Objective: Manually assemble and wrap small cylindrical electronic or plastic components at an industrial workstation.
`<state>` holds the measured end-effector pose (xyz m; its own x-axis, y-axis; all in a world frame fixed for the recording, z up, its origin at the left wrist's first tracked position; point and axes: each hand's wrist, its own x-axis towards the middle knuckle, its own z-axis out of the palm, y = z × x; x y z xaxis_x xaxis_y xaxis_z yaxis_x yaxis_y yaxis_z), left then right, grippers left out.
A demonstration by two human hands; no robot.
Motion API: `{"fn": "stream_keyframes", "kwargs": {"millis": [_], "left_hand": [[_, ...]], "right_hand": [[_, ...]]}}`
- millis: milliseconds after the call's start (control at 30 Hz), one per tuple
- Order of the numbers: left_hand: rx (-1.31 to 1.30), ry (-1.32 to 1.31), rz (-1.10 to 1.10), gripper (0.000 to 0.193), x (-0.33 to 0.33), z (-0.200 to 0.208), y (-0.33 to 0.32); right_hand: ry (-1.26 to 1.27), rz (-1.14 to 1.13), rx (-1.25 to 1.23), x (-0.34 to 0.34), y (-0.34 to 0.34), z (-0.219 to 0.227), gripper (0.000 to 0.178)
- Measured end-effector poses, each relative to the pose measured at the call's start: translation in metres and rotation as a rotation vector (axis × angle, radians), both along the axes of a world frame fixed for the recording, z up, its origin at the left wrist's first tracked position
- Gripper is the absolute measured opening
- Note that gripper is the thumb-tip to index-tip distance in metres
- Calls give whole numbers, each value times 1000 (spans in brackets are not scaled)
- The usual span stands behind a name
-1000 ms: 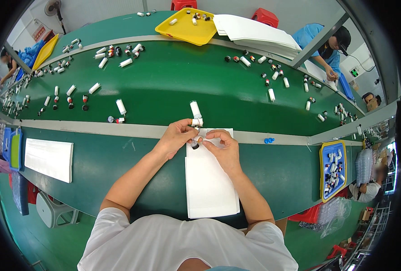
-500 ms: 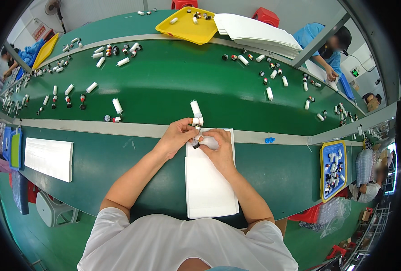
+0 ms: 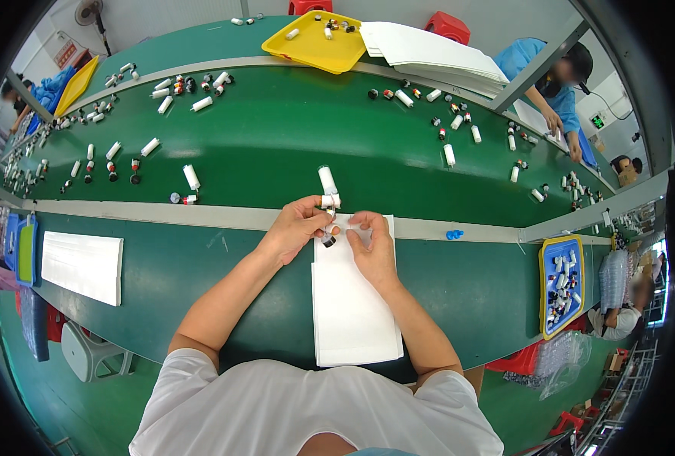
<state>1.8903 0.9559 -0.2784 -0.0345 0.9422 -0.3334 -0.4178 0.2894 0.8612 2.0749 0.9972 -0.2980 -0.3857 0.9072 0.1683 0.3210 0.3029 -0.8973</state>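
My left hand is closed in a pinch over the top of a stack of white sheets. Its fingers grip a small cylindrical part with a black end. Just beyond the fingertips is a white cylinder, with a shorter white piece against the index finger; whether these join the held part I cannot tell. Beside it, my right hand has its thumb and fingers apart, with nothing visible between them, slightly away from the held part.
The green conveyor belt carries several white cylinders and small black-and-red parts. A yellow tray stands beyond it. Blue plugs sit on the near rail; a blue tray of parts is at right. A co-worker sits far right.
My right hand has opened and drawn back from the small part, which my left hand still holds. Parts on the belt have shifted slightly left. The co-worker's hands at far right have moved.
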Motion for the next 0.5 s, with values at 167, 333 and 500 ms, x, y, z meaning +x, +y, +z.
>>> {"fn": "stream_keyframes", "kwargs": {"millis": [167, 333, 500], "left_hand": [[-5, -163, 25, 24, -6, -3, 5], [-35, -298, 102, 26, -5, 2, 8], [-11, -223, 121, 25, 5, -1, 9]], "right_hand": [[-264, 83, 398, -1, -4, 5, 43], [-241, -63, 338, 0, -6, 8, 54], [-286, 34, 296, 8, -1, 5, 52]]}}
